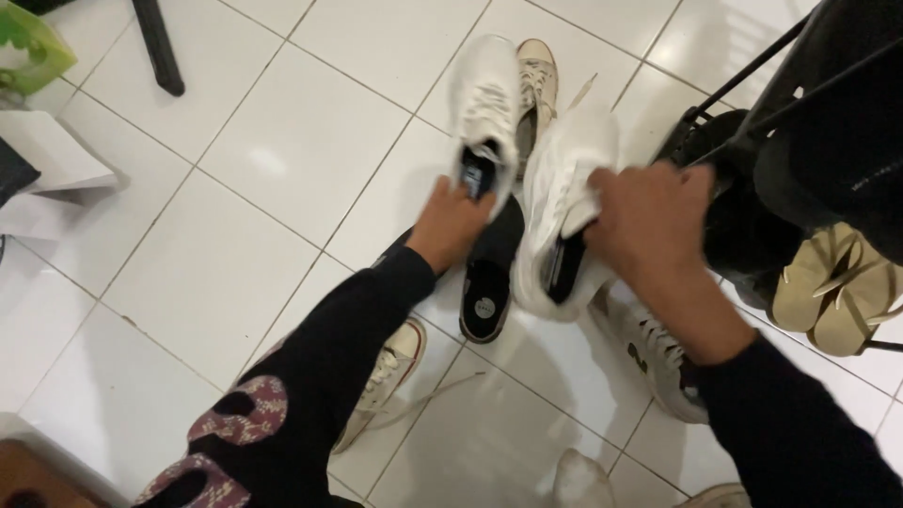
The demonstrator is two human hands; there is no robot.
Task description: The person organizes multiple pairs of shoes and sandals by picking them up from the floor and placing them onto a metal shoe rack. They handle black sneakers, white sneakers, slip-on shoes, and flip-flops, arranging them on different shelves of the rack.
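My left hand [451, 224] grips the heel opening of a white sneaker [482, 103] that points away from me on the white tiled floor [216, 245]. My right hand [649, 221] holds a second white sneaker [557, 179] by the side of its opening, tilted a little off the floor. A black slip-on shoe [491, 282] lies between and under the two. Both sleeves are black; the left one has a maroon patterned print.
A cream canvas sneaker [536, 80] lies behind the white pair, another with loose laces [388, 372] under my left arm, and a white and grey one [658, 353] under my right. Tan sandals [837, 287] sit by a black rack [743, 85] at right. White papers [52, 169] lie at left.
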